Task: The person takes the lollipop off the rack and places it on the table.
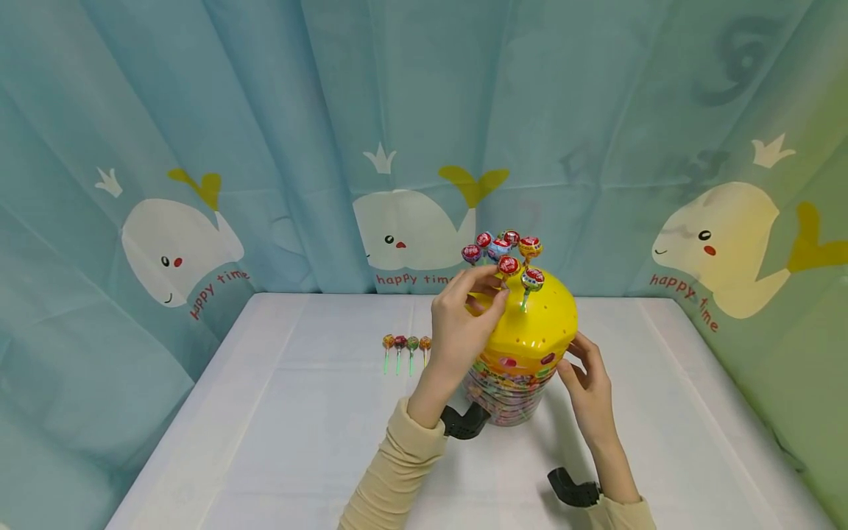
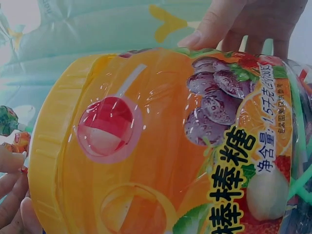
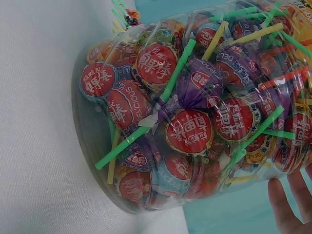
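A big clear jar (image 3: 161,131) stands on the table, packed with wrapped lollipops. Its domed yellow lid (image 1: 553,313) has small holes, and several lollipops stick up out of it, among them a green-wrapped one (image 1: 532,280). At the lid's front left, my left hand (image 1: 460,313) pinches a red-and-orange lollipop (image 1: 508,266) just below the candy; its stick is mostly hidden by the fingers. My right hand (image 1: 589,390) rests against the jar's right side just under the lid, thumb (image 2: 200,39) over the fruit-printed label (image 2: 219,102), its fingers loosely bent along the side.
Several loose lollipops (image 1: 400,343) lie in a row on the white table (image 1: 298,442), left of the jar, their sticks toward me. Behind the table hangs a blue-green curtain (image 1: 411,88) printed with whales. Black wrist mounts (image 1: 573,489) sit below both hands.
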